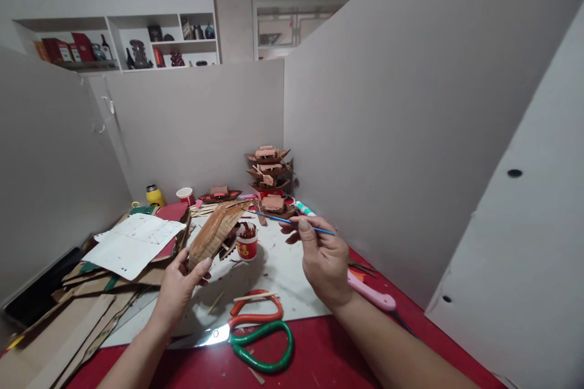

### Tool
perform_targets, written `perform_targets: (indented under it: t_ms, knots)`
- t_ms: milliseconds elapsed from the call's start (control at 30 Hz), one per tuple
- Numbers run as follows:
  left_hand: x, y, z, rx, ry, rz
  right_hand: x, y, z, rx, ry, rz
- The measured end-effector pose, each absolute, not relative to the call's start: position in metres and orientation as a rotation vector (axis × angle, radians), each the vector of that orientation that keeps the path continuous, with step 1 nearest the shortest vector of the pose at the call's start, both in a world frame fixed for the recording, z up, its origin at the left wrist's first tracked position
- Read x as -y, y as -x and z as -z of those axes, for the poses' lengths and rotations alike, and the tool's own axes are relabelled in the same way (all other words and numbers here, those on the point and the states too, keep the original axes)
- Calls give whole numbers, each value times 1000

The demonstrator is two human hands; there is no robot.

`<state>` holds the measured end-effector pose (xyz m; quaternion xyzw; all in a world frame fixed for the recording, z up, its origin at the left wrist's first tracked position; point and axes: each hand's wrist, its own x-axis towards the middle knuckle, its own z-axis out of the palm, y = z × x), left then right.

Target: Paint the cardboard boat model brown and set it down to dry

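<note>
My left hand (185,282) grips one end of a brown cardboard model boat (219,226), which is tilted with its hull side toward me. Between the fingers and thumb of my right hand (323,255) is a thin blue paintbrush (296,222). Its tip points left, close to the boat's far end; whether it touches cannot be made out. Just behind and right of the boat stands a red paper cup (247,248) with gold lettering and dark brown paint smeared on its inside wall.
Scissors (228,333) with one orange and one green handle lie in front. Finished-looking model boats (269,171) are stacked at the back. Cardboard pieces and a drawn sheet (134,243) cover the left. A pink-handled tool (371,292) lies right; grey partitions (196,134) enclose the table.
</note>
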<state>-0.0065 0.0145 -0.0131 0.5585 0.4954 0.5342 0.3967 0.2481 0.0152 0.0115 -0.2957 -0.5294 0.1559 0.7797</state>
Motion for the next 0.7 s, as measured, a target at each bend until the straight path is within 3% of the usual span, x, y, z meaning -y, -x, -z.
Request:
perform_targets:
  t_ms: [700]
  knots:
    - [-12,3,10,-1344,-1488,-1330,-6,-236,4,1323,596,-388]
